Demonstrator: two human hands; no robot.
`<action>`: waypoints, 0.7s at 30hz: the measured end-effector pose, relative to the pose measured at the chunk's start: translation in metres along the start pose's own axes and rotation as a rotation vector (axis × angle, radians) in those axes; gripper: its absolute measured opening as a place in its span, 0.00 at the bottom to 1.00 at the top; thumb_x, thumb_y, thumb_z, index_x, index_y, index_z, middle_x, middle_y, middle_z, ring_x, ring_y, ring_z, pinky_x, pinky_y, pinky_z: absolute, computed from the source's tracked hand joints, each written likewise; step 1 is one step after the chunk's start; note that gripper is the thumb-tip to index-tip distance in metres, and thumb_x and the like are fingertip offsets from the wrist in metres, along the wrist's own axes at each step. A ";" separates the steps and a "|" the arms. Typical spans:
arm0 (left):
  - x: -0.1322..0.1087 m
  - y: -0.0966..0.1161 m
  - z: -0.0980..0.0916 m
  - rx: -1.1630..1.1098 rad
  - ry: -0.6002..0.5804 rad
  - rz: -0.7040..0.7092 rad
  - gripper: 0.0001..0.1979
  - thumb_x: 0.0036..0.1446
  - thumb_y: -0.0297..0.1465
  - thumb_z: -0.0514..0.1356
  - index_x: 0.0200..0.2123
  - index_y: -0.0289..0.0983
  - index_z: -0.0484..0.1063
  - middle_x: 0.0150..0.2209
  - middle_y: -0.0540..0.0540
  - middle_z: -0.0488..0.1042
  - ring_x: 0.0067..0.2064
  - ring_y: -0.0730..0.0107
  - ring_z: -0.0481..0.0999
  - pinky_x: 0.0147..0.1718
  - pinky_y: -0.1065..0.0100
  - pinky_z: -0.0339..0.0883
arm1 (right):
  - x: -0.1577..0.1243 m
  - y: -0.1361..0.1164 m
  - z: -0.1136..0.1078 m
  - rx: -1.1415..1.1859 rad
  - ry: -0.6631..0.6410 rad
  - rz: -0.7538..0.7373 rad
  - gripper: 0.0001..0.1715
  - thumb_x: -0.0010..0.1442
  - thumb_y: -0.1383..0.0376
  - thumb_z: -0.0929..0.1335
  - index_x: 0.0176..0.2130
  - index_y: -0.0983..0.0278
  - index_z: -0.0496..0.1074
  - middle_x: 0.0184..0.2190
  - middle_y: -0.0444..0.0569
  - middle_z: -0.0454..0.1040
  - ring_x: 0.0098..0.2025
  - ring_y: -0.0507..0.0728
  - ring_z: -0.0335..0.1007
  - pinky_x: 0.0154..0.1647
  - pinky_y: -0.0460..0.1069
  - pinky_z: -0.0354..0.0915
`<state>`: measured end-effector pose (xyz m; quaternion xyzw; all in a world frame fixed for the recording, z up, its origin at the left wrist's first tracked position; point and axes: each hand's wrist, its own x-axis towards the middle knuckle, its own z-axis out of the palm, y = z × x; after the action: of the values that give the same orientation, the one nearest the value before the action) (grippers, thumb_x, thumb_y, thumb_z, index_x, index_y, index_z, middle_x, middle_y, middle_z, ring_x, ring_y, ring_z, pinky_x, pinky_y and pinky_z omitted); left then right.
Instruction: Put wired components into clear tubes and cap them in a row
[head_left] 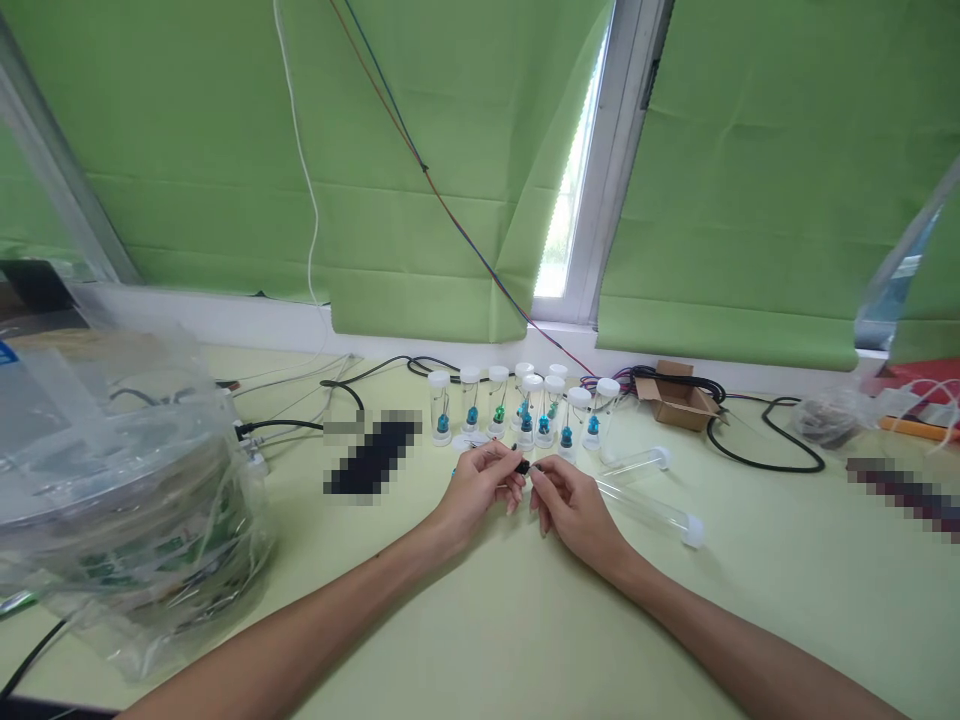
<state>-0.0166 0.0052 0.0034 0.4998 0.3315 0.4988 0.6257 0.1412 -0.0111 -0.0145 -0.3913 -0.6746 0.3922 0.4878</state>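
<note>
My left hand (484, 482) is closed in a pinch on a small black part (523, 466). Opposite it, my right hand (571, 500) pinches at the right side of the same spot. Its fingertips hide whether it grips that part or another tiny piece. Just beyond the hands stand several clear tubes (471, 400) with white caps, upright, with small blue or green pieces and thin dark stems inside. Two more clear tubes (652, 508) lie on their sides next to my right hand. A flat whitish item (466, 440) lies partly hidden behind my left hand.
A large plastic-wrapped bundle (135, 510) fills the left side of the pale table (465, 640). An open cardboard box (679, 400) and black cables (787, 468) are at the back right. A blurred-out dark object (375, 455) lies left of the tubes. Green blinds (420, 230) hang behind.
</note>
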 end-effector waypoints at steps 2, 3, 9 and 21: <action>0.000 0.000 0.000 -0.003 0.001 -0.006 0.14 0.53 0.38 0.66 0.27 0.34 0.69 0.23 0.48 0.71 0.23 0.74 0.70 0.21 0.72 0.63 | 0.000 -0.001 0.000 -0.005 -0.003 -0.005 0.18 0.65 0.50 0.62 0.34 0.62 0.66 0.22 0.41 0.69 0.17 0.49 0.62 0.19 0.45 0.61; 0.000 0.000 0.000 -0.005 0.000 -0.008 0.14 0.53 0.38 0.66 0.27 0.34 0.69 0.23 0.48 0.71 0.23 0.74 0.70 0.21 0.72 0.63 | 0.000 -0.001 0.000 -0.009 -0.007 -0.005 0.19 0.65 0.50 0.62 0.33 0.62 0.67 0.22 0.41 0.69 0.17 0.49 0.62 0.19 0.45 0.61; -0.001 -0.001 0.002 -0.003 -0.033 -0.004 0.15 0.53 0.39 0.66 0.27 0.35 0.68 0.23 0.48 0.72 0.23 0.74 0.70 0.20 0.72 0.62 | 0.001 0.006 0.000 -0.018 0.002 0.025 0.28 0.66 0.47 0.59 0.27 0.63 0.67 0.17 0.42 0.68 0.16 0.49 0.63 0.17 0.44 0.59; -0.001 0.002 0.003 -0.024 0.010 0.003 0.14 0.51 0.39 0.67 0.28 0.35 0.71 0.22 0.48 0.72 0.22 0.74 0.70 0.21 0.72 0.62 | 0.000 0.001 0.000 0.068 0.033 0.048 0.21 0.63 0.47 0.64 0.42 0.62 0.65 0.19 0.39 0.68 0.17 0.50 0.63 0.17 0.44 0.60</action>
<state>-0.0144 0.0032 0.0057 0.4902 0.3279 0.5062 0.6292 0.1418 -0.0109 -0.0153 -0.3970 -0.6434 0.4198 0.5022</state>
